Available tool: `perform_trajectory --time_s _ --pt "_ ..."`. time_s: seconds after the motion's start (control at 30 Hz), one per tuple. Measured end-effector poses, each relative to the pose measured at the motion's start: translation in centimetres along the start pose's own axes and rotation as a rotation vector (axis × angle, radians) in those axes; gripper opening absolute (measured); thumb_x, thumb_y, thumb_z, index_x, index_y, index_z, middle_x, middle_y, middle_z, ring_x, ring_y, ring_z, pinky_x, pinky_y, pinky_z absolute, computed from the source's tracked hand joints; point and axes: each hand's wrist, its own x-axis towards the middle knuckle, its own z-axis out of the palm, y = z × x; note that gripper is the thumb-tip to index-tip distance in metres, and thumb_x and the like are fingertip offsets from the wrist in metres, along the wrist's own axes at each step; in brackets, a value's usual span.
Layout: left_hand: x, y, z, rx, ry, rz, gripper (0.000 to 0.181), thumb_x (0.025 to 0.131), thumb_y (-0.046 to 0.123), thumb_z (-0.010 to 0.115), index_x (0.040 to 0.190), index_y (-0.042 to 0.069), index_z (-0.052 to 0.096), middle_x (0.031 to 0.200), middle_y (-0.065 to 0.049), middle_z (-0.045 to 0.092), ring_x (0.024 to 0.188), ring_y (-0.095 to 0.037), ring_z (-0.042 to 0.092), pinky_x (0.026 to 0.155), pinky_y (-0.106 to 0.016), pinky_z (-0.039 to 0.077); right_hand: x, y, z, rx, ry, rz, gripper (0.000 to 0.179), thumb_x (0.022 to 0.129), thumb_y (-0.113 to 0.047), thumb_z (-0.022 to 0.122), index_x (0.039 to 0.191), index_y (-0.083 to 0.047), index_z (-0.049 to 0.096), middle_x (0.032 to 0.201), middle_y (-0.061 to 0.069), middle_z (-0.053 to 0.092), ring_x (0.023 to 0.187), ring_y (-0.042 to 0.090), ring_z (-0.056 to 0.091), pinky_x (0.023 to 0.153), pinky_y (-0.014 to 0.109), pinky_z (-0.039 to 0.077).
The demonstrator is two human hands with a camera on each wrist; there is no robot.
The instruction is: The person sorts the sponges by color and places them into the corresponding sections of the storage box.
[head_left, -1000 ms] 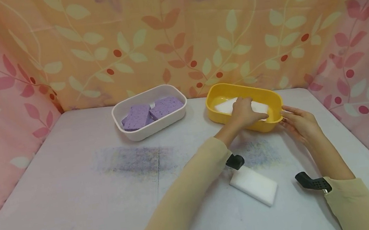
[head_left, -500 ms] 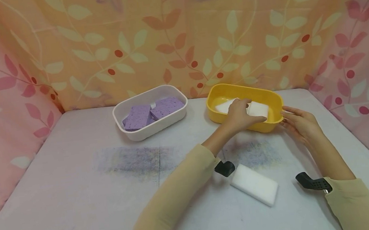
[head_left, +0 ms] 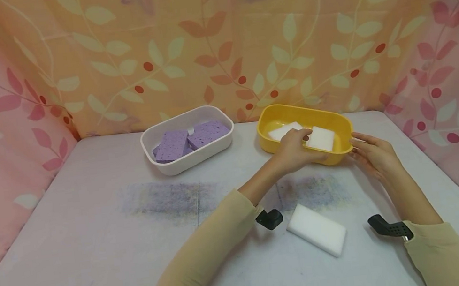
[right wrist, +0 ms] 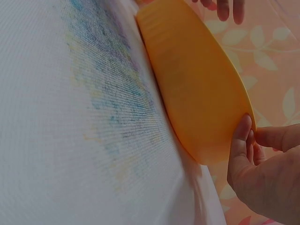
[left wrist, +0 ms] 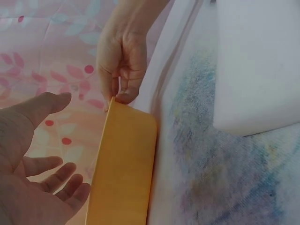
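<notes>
My left hand [head_left: 292, 152] hovers at the front rim of the yellow tray [head_left: 278, 146], fingers spread and holding nothing. The left wrist view shows the same hand [left wrist: 28, 164] with thumb and fingers well apart beside the tray's wall [left wrist: 123, 164]. Two white sponges lie in the tray: one on the right [head_left: 321, 139], another on the left [head_left: 283, 130], partly behind my left hand. At the tray's right end, my right hand [head_left: 377, 157] pinches the rim between thumb and fingers, also seen in the right wrist view. A third white sponge [head_left: 317, 230] lies on the table nearer me.
To the left of the yellow tray stands a white tray [head_left: 197, 157] with several purple sponges [head_left: 172, 145]. Smudged dark stains [head_left: 168, 199] mark the white tabletop [head_left: 97, 252]. A floral curtain [head_left: 218, 45] hangs right behind the trays and at both sides.
My left hand has let go of a white sponge inside the yellow tray and drawn back left and toward me, uncovering the right-hand sponge. My right hand has stayed on the rim.
</notes>
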Motion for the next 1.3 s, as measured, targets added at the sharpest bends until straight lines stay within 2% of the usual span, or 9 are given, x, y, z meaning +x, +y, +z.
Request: perform_trajectory --time_s 0.17,0.53,0.7,0.93,1.17,1.3 --pt "-0.8 -0.3 -0.2 0.037 -0.032 0.023 0.078 0.09 0.036 0.085 0.154 0.005 0.052 0.139 -0.012 0.06 0.125 -0.02 0.055 0.101 -0.021 0.048 0.0 0.0 0.0 -0.005 0.002 -0.003 0.014 0.101 -0.004 0.068 0.099 -0.017 0.072 0.088 -0.002 0.072 0.077 0.012 0.073 0.072 0.021 0.063" --pt "-2.6 -1.3 -0.6 -0.063 -0.072 0.026 0.081 0.088 0.032 0.087 0.156 0.007 0.05 0.14 -0.012 0.059 0.126 -0.024 0.056 0.098 -0.024 0.05 0.0 0.0 0.1 -0.004 0.009 0.014 0.013 0.101 -0.005 0.069 0.1 -0.017 0.072 0.089 -0.003 0.072 0.077 0.011 0.073 0.072 0.021 0.063" --pt "-3.2 -1.8 -0.5 -0.043 -0.116 0.064 0.08 0.088 0.031 0.087 0.155 0.005 0.051 0.143 -0.015 0.059 0.126 -0.03 0.058 0.097 -0.02 0.051 0.0 0.0 0.0 -0.005 0.014 0.019 0.012 0.101 -0.006 0.07 0.1 -0.018 0.072 0.088 -0.002 0.073 0.077 0.012 0.072 0.072 0.021 0.063" --pt "-4.2 -2.3 -0.3 -0.051 -0.155 0.13 0.076 0.088 0.027 0.088 0.151 0.003 0.055 0.143 -0.016 0.06 0.126 -0.031 0.06 0.096 -0.019 0.049 -0.1 0.0 0.0 -0.012 0.012 0.018 0.012 0.101 -0.006 0.07 0.101 -0.018 0.072 0.089 -0.003 0.073 0.078 0.011 0.072 0.072 0.021 0.063" --pt "-5.1 -2.6 -0.1 -0.047 -0.21 0.107 0.075 0.088 0.026 0.088 0.151 0.003 0.054 0.142 -0.016 0.061 0.121 -0.029 0.062 0.093 -0.017 0.05 -0.1 0.1 0.0 -0.017 0.015 0.019 0.013 0.101 -0.006 0.07 0.099 -0.018 0.073 0.09 -0.002 0.073 0.078 0.011 0.071 0.072 0.021 0.063" --pt "-5.4 -2.7 0.2 -0.033 -0.262 0.092 0.075 0.088 0.026 0.088 0.152 0.005 0.054 0.145 -0.012 0.06 0.122 -0.025 0.061 0.093 -0.015 0.05 -0.1 0.1 0.0 -0.019 0.014 0.02 0.013 0.101 -0.006 0.07 0.099 -0.019 0.073 0.09 -0.002 0.073 0.078 0.011 0.071 0.072 0.021 0.063"
